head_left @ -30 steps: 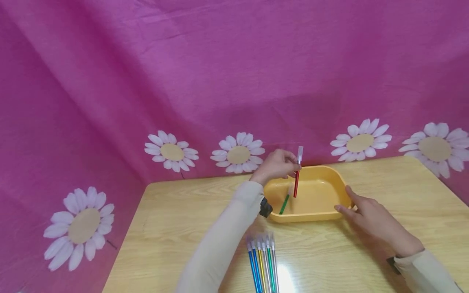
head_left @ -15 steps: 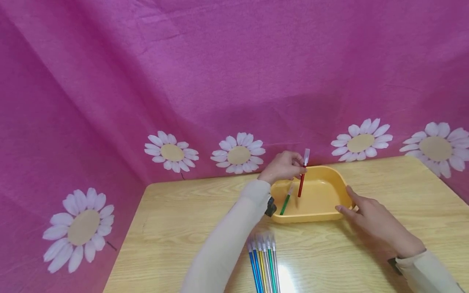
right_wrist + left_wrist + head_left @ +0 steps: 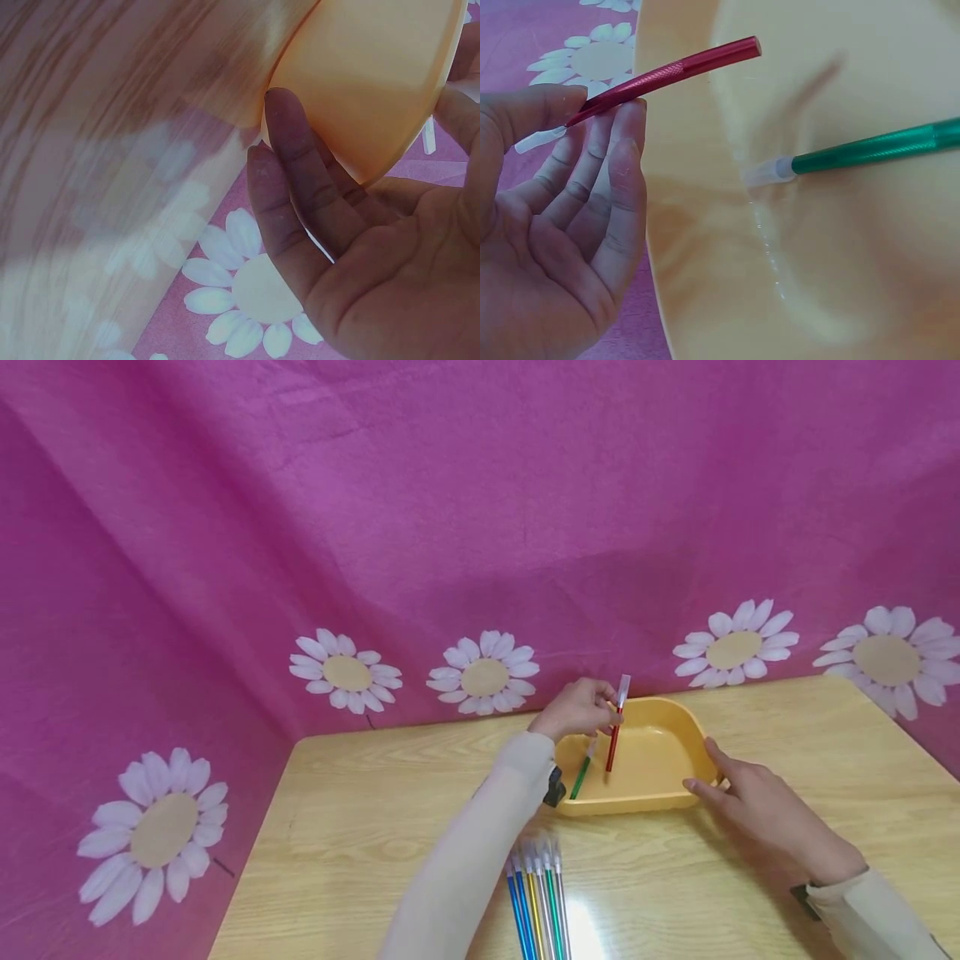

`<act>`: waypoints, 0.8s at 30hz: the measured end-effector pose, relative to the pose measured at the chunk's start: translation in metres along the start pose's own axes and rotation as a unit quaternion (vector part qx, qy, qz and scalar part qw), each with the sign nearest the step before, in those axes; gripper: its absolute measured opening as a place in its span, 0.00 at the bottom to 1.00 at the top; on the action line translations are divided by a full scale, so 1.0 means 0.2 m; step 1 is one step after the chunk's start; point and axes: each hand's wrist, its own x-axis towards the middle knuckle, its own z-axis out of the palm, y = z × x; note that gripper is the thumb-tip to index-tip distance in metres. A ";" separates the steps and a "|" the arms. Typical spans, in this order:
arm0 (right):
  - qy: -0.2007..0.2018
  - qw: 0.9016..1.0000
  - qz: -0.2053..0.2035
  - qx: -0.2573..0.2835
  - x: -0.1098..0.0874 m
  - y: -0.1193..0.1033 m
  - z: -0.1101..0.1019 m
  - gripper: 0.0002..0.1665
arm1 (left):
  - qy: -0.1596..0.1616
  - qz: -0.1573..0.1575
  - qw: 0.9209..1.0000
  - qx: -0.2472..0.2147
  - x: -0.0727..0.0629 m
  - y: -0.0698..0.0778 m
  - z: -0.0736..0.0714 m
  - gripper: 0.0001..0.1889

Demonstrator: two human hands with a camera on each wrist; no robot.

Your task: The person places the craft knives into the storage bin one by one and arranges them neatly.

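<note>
My left hand pinches a red metallic craft knife near its translucent cap, between thumb and fingertips. The knife stands nearly upright over the yellow plastic tray, its bare handle end pointing down. In the left wrist view, knurling shows on the red handle. A green craft knife, also capped, lies in the tray's left part, its cap leaning toward the back wall. At the tray's right end my right hand grips the rim. The right wrist view shows those fingers against the outer wall.
Several capped craft knives in blue, gold, silver and green lie side by side on the wooden table, in front of the tray. A pink cloth printed with white daisies hangs along the back and left edges.
The left hand has shifted slightly right and then lower with the red craft knife over the tray. The right hand keeps its hold on the tray; the green knife stays inside.
</note>
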 end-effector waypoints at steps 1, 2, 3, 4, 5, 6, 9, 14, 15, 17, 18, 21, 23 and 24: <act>0.000 1.000 -0.001 0.000 0.00 0.00 0.00 0.53 | 0.001 0.001 1.000 -0.001 0.00 0.00 0.00 0.07; -0.001 1.000 0.000 0.002 0.00 0.00 0.00 0.53 | 0.003 0.002 1.000 0.001 0.00 -0.01 0.00 0.08; -0.002 1.000 0.001 0.002 0.00 -0.01 0.00 0.53 | 0.003 0.002 1.000 0.000 0.01 -0.01 0.00 0.08; -0.002 1.000 0.001 0.001 0.00 -0.01 -0.01 0.53 | 0.005 0.002 1.000 0.000 0.01 -0.02 0.00 0.09; -0.002 1.000 0.001 0.002 0.01 -0.01 -0.01 0.53 | 0.006 0.001 1.000 0.001 0.01 -0.02 -0.01 0.09; -0.003 1.000 0.002 0.002 0.01 -0.01 -0.01 0.53 | 0.006 0.001 1.000 0.000 0.01 -0.02 -0.01 0.09; -0.005 1.000 0.002 0.002 0.01 -0.01 -0.01 0.53 | 0.004 -0.001 1.000 -0.001 0.02 -0.03 0.00 0.09; -0.002 1.000 -0.001 -0.002 0.01 -0.01 -0.02 0.53 | -0.019 -0.017 1.000 -0.013 0.01 -0.02 0.00 0.13; -0.002 1.000 -0.002 -0.003 0.00 -0.01 -0.02 0.52 | -0.026 -0.022 0.999 -0.014 0.01 -0.01 0.00 0.15; 0.002 1.000 -0.005 -0.007 0.00 -0.01 -0.02 0.52 | -0.037 -0.035 0.999 -0.012 0.01 -0.01 0.01 0.22; 0.003 1.000 -0.005 -0.010 0.00 0.00 -0.02 0.52 | -0.042 -0.041 0.998 -0.006 0.00 0.00 0.01 0.25; 0.004 1.000 -0.008 -0.010 0.00 0.00 -0.01 0.52 | -0.053 -0.061 0.996 0.036 0.00 0.00 0.02 0.30; 0.004 1.000 -0.006 -0.012 0.00 0.00 -0.01 0.52 | -0.057 -0.074 0.993 0.067 0.00 0.00 0.03 0.29; 0.004 1.000 -0.006 -0.011 0.00 0.00 -0.01 0.52 | -0.058 -0.082 0.992 0.081 -0.01 0.00 0.03 0.27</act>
